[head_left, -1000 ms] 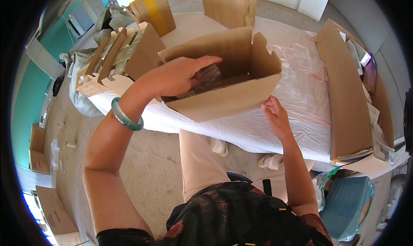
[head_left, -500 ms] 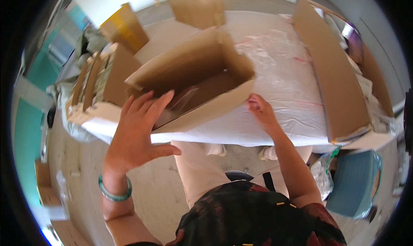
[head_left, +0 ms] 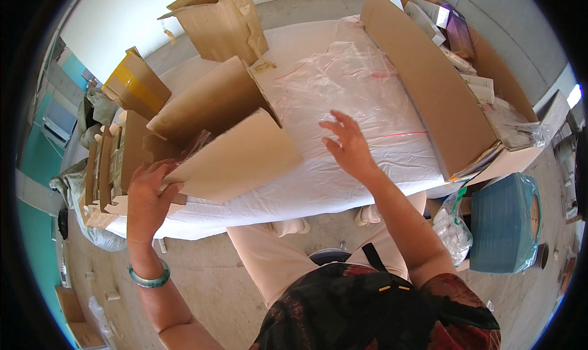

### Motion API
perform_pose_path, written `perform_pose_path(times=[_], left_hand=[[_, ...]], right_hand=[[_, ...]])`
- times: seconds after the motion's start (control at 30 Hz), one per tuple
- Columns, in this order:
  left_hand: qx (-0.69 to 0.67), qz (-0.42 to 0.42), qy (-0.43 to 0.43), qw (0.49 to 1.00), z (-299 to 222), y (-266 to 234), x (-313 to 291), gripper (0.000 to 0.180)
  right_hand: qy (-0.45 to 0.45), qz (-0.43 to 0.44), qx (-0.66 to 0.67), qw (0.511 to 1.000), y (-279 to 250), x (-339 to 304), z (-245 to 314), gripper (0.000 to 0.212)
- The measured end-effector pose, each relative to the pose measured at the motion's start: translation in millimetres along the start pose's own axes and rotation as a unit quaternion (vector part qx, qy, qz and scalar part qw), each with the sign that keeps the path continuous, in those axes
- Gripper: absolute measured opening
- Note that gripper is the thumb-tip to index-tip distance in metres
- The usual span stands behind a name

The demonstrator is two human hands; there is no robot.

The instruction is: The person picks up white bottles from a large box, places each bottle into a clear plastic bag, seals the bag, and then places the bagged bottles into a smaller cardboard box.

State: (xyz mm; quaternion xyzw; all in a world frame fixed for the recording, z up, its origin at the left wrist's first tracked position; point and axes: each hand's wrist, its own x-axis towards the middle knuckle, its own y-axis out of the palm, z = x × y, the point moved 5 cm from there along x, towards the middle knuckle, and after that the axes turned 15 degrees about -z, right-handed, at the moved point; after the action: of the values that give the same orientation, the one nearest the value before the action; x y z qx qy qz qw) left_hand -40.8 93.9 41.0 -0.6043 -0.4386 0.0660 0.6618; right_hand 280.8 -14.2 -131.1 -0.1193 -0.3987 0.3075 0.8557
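Observation:
A cardboard box (head_left: 239, 157) with its top open stands tilted on the left part of a white-covered table (head_left: 386, 172). My left hand (head_left: 150, 194) holds the near left edge of this box, thumb outside and fingers over the rim. Some clear plastic (head_left: 197, 143) shows inside; the rest of the box's inside is hidden by its near wall. Off to the right of the box, my right hand (head_left: 349, 145) hovers over the white cover with fingers apart, holding nothing. Just beyond it lie clear plastic bags (head_left: 343, 74) with red edges.
A long carton (head_left: 429, 86) on the right holds boxes and packets. At the back stand a tall open carton (head_left: 220, 28) and a yellow-taped box (head_left: 138, 83). A divided carton (head_left: 113, 166) sits at left. Below right is a blue plastic-wrapped bundle (head_left: 499, 221).
The box has shifted left and its near wall has swung toward the right. My left hand has closed on its edge. My right hand has come away from the box, its fingers spreading.

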Motion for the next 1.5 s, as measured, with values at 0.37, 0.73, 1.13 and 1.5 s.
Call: perform_pose_path(times=[0.37,0.73,1.13,1.5], left_hand=[[-0.019,-0.036,-0.027,0.999,-14,6,-12,0.026],[0.101,-0.104,0.034,0.989,-42,0,-22,0.059],[0.095,-0.229,-0.037,0.968,-52,15,-46,0.074],[0.074,-0.267,-0.053,0.959,-34,27,-40,0.02]], right_hand=[[0.009,-0.043,-0.169,0.985,-26,27,-17,0.041],[0.093,-0.146,0.062,0.983,-77,9,-43,0.033],[0.315,-0.204,0.263,0.889,-144,-74,-77,0.02],[0.373,-0.13,0.243,0.886,-126,-98,-78,0.015]])
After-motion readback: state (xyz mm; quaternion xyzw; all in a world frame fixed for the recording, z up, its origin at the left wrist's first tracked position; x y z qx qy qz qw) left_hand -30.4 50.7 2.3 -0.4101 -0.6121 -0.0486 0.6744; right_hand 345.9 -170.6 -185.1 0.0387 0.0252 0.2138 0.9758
